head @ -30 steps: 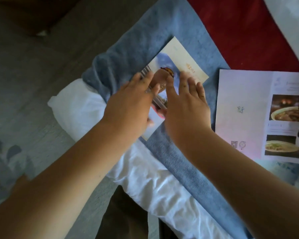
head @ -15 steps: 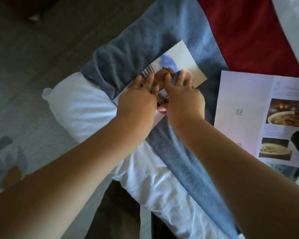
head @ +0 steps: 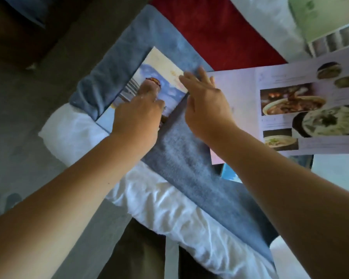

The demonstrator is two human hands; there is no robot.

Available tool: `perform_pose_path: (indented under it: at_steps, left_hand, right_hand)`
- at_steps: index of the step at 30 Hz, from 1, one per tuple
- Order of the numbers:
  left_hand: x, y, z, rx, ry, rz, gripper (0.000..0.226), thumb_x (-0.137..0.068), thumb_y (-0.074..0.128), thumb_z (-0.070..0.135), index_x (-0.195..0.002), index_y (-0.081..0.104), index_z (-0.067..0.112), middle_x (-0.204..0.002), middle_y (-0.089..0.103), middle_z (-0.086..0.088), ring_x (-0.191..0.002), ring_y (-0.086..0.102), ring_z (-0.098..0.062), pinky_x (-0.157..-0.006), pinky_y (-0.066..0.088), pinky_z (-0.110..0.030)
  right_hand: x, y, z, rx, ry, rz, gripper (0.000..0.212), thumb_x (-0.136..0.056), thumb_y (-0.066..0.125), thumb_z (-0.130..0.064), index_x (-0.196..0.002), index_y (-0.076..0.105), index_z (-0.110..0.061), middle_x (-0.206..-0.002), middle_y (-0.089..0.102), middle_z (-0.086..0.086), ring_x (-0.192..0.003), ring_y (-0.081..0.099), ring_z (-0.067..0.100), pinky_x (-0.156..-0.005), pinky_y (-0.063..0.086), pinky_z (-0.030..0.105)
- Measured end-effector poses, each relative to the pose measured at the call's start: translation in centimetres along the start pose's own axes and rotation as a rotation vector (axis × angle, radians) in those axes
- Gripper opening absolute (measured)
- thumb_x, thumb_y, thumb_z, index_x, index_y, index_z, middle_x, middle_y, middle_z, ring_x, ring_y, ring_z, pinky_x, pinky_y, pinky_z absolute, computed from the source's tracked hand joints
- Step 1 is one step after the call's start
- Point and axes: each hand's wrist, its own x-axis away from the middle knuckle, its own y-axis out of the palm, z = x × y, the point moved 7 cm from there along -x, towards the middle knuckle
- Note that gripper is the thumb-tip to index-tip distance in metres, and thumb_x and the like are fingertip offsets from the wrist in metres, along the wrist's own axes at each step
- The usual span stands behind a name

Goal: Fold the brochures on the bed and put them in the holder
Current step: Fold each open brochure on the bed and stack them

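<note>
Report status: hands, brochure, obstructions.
Left hand pressing folded brochure onto blue towel. Right hand open at its right edge. Unfolded menu brochure alongside, nothing blocking.

Blue-and-cream brochure [head: 159, 77]; grey-blue towel [head: 181, 158]; red blanket [head: 210, 31]; white sheet [head: 169, 210].

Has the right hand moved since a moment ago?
Yes. The right hand slid rightward off the middle of the folded brochure to its right edge, toward the open food brochure.
</note>
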Motion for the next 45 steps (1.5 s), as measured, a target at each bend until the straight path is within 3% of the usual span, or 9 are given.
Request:
perform_pose_path:
  at_steps: [3,6,12,19,24,34,40,43,45]
  left_hand:
    - [-0.8,-1.8,5.4,0.114,0.156,0.125,0.038,-0.099,0.061,0.036,-0.133,0.058,0.018,-0.135,0.057,-0.006,-0.123,0.055,-0.032,-0.089,0.045,-0.045]
    - [-1.1,-2.2,12.3,0.200,0.277,0.176,0.049,-0.100,0.059,0.039,-0.144,0.053,0.017,-0.147,0.053,-0.008,-0.130,0.053,-0.030,-0.100,0.047,-0.044]
    - [1.1,0.5,25.0,0.157,0.495,0.119,0.061,-0.103,0.053,0.045,-0.156,0.039,0.018,-0.168,0.024,-0.012,-0.151,0.031,-0.032,-0.117,0.037,-0.045]
    - [4.5,4.7,34.0,0.037,0.576,-0.015,0.076,-0.105,0.037,0.055,-0.165,0.007,0.019,-0.172,-0.007,-0.013,-0.158,0.010,-0.036,-0.125,0.022,-0.047]
    - [6.0,6.7,38.0,0.035,0.573,-0.048,0.077,-0.105,0.033,0.055,-0.165,0.003,0.018,-0.171,-0.013,-0.015,-0.158,0.002,-0.037,-0.126,0.018,-0.049]
    - [6.2,7.0,43.0,-0.007,0.676,0.022,0.070,-0.107,0.037,0.049,-0.165,0.008,0.023,-0.173,-0.010,-0.011,-0.160,-0.005,-0.031,-0.128,0.009,-0.046]
    - [4.4,-0.3,46.7,-0.009,0.779,0.412,0.069,-0.098,0.058,0.038,-0.161,0.032,0.025,-0.170,0.020,-0.013,-0.158,0.014,-0.039,-0.126,0.009,-0.054]
    - [0.9,-4.4,47.9,-0.059,0.676,0.562,0.077,-0.092,0.062,0.044,-0.161,0.029,0.032,-0.171,0.017,-0.013,-0.156,0.013,-0.043,-0.124,0.011,-0.060]
    - [-1.9,-5.7,48.0,-0.114,0.581,0.548,0.085,-0.090,0.065,0.047,-0.162,0.023,0.033,-0.172,0.011,-0.013,-0.157,0.009,-0.043,-0.123,0.010,-0.065]
  right_hand:
    - [3.0,-3.1,5.0,0.080,0.059,0.055,0.064,-0.092,0.044,0.008,-0.154,0.045,-0.008,-0.167,0.031,0.008,-0.160,0.008,0.030,-0.128,-0.002,0.037]
    - [7.6,-5.7,11.2,0.173,0.187,0.112,0.065,-0.097,0.043,0.002,-0.160,0.034,-0.013,-0.172,0.015,0.005,-0.160,-0.004,0.027,-0.125,-0.012,0.035]
    - [19.7,-8.2,20.9,0.189,0.321,0.291,0.062,-0.101,0.050,-0.007,-0.161,0.032,-0.011,-0.172,0.012,0.012,-0.159,-0.004,0.034,-0.128,-0.002,0.050]
    - [31.5,-6.4,28.9,0.140,0.589,0.202,0.064,-0.110,0.028,-0.046,-0.166,0.003,-0.029,-0.170,-0.018,-0.003,-0.154,-0.029,0.015,-0.123,-0.019,0.034]
    - [35.2,-3.7,30.9,0.118,0.669,0.103,0.069,-0.106,0.021,-0.058,-0.165,-0.006,-0.034,-0.171,-0.021,0.004,-0.155,-0.029,0.021,-0.128,-0.010,0.046]
    - [35.7,-2.2,32.1,0.054,0.600,0.236,0.064,-0.108,0.033,-0.051,-0.165,0.009,-0.035,-0.173,-0.012,0.006,-0.158,-0.021,0.021,-0.127,-0.008,0.043]
    - [35.5,-2.6,33.2,0.098,0.559,0.192,0.061,-0.110,0.024,-0.052,-0.166,0.008,-0.031,-0.173,-0.008,0.006,-0.159,-0.016,0.025,-0.129,-0.005,0.045]
    - [35.6,-2.6,33.3,0.090,0.549,0.169,0.062,-0.110,0.024,-0.053,-0.166,0.006,-0.032,-0.173,-0.011,0.005,-0.158,-0.018,0.025,-0.128,-0.008,0.043]
    - [35.6,-2.6,33.3,0.104,0.551,0.144,0.063,-0.110,0.022,-0.054,-0.166,-0.001,-0.034,-0.172,-0.016,0.004,-0.157,-0.023,0.024,-0.126,-0.012,0.042]
